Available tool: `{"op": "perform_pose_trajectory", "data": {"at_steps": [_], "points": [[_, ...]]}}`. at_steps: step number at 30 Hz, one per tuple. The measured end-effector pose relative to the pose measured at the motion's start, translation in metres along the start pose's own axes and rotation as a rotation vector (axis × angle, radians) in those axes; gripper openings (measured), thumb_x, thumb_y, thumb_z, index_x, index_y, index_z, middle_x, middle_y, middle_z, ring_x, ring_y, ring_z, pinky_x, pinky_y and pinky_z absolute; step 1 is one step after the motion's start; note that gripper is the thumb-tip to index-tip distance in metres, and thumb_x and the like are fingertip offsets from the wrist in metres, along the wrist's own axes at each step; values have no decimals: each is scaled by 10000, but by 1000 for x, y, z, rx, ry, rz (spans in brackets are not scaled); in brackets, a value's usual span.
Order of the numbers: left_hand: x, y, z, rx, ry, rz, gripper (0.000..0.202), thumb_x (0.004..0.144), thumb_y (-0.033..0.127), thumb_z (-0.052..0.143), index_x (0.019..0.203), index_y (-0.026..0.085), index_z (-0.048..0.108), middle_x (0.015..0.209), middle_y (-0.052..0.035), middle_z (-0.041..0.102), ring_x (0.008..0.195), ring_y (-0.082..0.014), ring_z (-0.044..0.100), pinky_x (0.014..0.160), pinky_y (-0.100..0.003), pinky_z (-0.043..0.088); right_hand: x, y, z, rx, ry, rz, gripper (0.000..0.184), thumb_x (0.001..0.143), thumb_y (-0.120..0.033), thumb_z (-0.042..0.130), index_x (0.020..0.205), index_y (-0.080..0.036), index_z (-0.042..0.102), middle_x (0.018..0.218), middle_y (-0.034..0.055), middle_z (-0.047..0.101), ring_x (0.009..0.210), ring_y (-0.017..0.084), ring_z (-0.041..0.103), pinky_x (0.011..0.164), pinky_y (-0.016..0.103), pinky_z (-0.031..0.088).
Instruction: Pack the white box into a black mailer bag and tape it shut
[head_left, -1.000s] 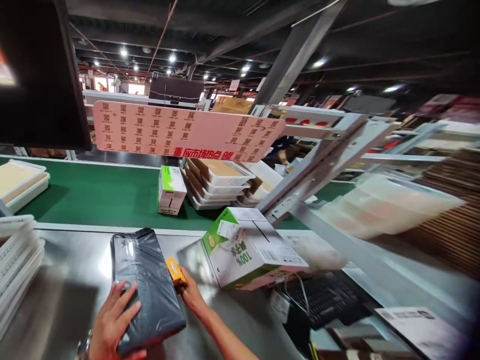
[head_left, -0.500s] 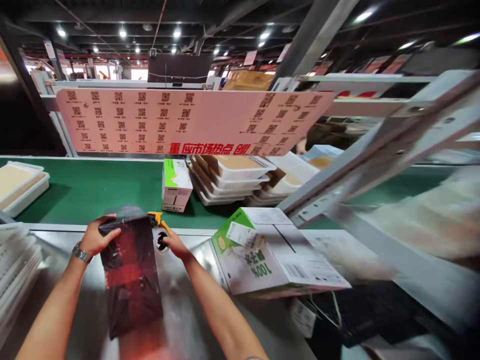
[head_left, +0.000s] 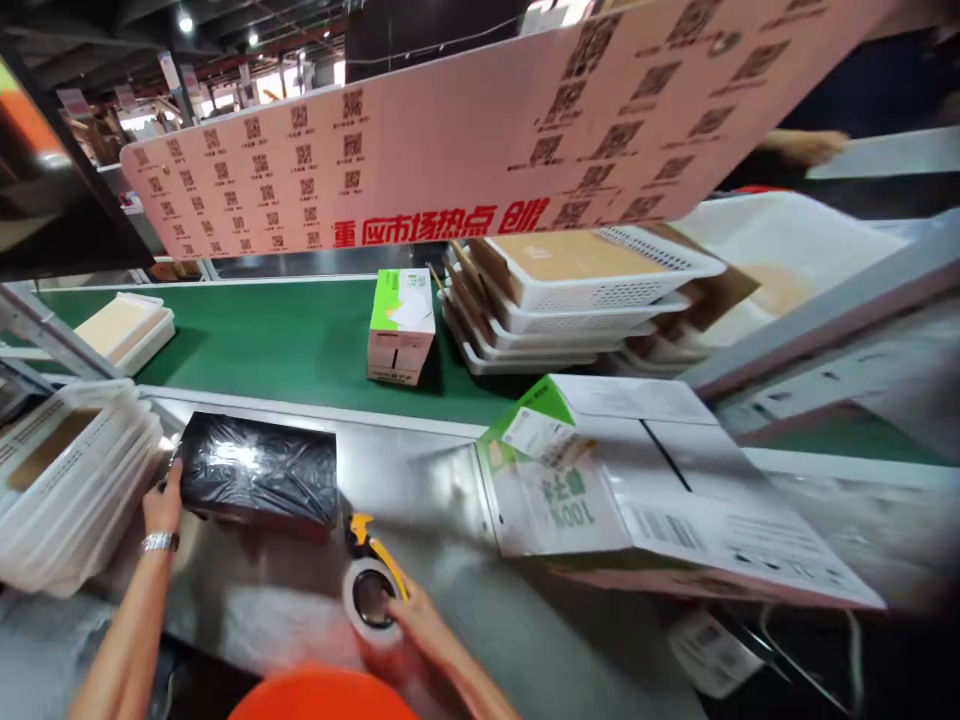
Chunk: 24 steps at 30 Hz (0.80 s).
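A black plastic-wrapped package (head_left: pixel 259 470) lies lengthwise across the metal worktop, its top catching the light. My left hand (head_left: pixel 163 505), with a watch at the wrist, grips the package's left end; some fingers are hidden behind it. In my right hand (head_left: pixel 416 610) is a yellow-handled tape dispenser (head_left: pixel 373 585) with a roll of tape on it. The dispenser's front end is close to the package's lower right corner; whether tape runs between them I cannot tell.
Stacked white trays (head_left: pixel 67 480) stand at the left. A large carton (head_left: pixel 660 490) rests at the right. On the green conveyor belt (head_left: pixel 292 345) are a small carton (head_left: pixel 401 325) and piled baskets (head_left: pixel 585 290). A pink code board (head_left: pixel 450 140) hangs above. Another person's hand (head_left: pixel 810 147) shows beyond.
The package has gone from raised and upright to lying crosswise on the worktop. My left hand has shifted to its left end, and my right hand with the dispenser is lower and nearer me.
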<state>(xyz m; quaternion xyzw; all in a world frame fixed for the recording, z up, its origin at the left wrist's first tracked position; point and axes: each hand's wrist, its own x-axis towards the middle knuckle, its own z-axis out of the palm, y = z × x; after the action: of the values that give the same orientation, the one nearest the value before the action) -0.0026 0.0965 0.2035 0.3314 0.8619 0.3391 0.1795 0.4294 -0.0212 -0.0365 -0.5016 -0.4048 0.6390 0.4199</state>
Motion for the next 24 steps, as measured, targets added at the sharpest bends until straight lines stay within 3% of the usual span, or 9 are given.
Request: {"op": "perform_pose_trajectory", "data": {"at_steps": [3, 5, 8, 11, 14, 17, 20, 24], "points": [[-59, -47, -10, 63, -3, -40, 506, 1043, 542, 483, 904, 164, 789, 1087, -264, 855, 1223, -414, 778, 1021, -501, 613, -34, 30, 51, 24, 107, 8, 709, 680, -384, 725, 1377, -274, 784, 1338, 97, 814, 1294, 380, 729, 1183, 555, 555], [-98, -73, -12, 132, -54, -49, 531, 1075, 485, 414, 955, 153, 811, 1118, -268, 856, 1247, -401, 776, 1009, -462, 603, -35, 32, 67, -10, 213, -15, 711, 688, -411, 696, 1379, -260, 768, 1293, 106, 822, 1247, 375, 742, 1148, 538, 578], [-149, -102, -13, 216, -182, -19, 546, 1078, 454, 395, 905, 154, 817, 1114, -288, 853, 1190, -408, 797, 975, -446, 588, -17, 14, 64, -59, 318, -58, 738, 676, -423, 689, 1391, -245, 736, 1237, 97, 830, 1174, 352, 754, 1092, 500, 592], [-181, -111, -16, 287, -343, 80, 595, 1064, 555, 441, 718, 197, 769, 971, -281, 854, 1101, -410, 817, 935, -426, 576, 1, -10, 53, -56, 351, -64, 682, 649, -410, 667, 1297, -214, 748, 1104, 73, 832, 1025, 309, 742, 954, 441, 606], [-188, -104, -24, 369, -563, 125, 702, 1060, 657, 403, 560, 240, 666, 804, -264, 828, 930, -390, 837, 866, -412, 579, 2, -24, 54, -46, 386, -75, 625, 628, -394, 631, 1206, -196, 760, 1041, 59, 817, 943, 271, 705, 869, 387, 586], [-180, -93, -31, 382, -759, 123, 795, 1072, 708, 289, 530, 238, 632, 785, -254, 831, 698, -316, 808, 731, -384, 580, -21, -20, 75, -23, 410, -78, 636, 637, -371, 615, 1230, -196, 767, 1017, 41, 813, 915, 251, 695, 838, 358, 578], [-167, -91, -32, 375, -856, 179, 828, 1076, 711, 230, 570, 218, 662, 744, -242, 821, 601, -285, 769, 619, -364, 552, -64, 2, 112, -2, 400, -54, 699, 629, -320, 612, 1296, -186, 777, 981, 27, 821, 876, 244, 700, 829, 359, 589], [-154, -95, -27, 358, -943, 247, 844, 1093, 672, 205, 612, 194, 708, 637, -185, 779, 517, -245, 708, 550, -336, 492, -137, 49, 188, 82, 291, -63, 863, 601, -235, 622, 1456, -214, 734, 1155, 28, 852, 1056, 280, 752, 1020, 411, 601]]}}
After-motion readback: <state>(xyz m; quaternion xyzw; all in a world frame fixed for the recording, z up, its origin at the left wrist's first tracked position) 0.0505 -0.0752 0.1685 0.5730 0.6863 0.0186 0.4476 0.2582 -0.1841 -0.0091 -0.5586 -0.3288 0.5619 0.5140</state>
